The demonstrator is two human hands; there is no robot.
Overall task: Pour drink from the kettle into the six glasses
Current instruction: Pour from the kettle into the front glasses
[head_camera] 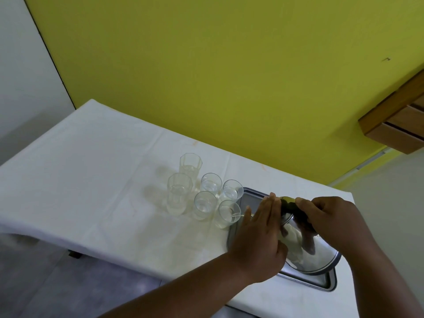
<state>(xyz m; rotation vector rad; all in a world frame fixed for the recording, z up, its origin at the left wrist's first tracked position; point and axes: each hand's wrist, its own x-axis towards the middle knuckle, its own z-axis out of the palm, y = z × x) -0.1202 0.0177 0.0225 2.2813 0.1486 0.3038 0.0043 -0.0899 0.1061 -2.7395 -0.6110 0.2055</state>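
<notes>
White-clothed tabletop (91, 171) fills the frame, steel tray (321, 281) at 4 o'clock. Kettle (305, 244) tilted above the tray, spout toward 9 o'clock, thin stream entering the nearest glass (227, 214). Six glasses (204, 191) clustered just left of the tray: two tall, four short, all apparently holding some liquid. Right hand (330, 216) wrapped round the dark handle (289, 206); left hand (259, 235) flat, fingers together, pressed on the kettle's side. Kettle looks rigid, smooth metal, likely slippery and weighty with liquid; best taken by the handle, body steadied. Glasses fragile, easily tipped.
</notes>
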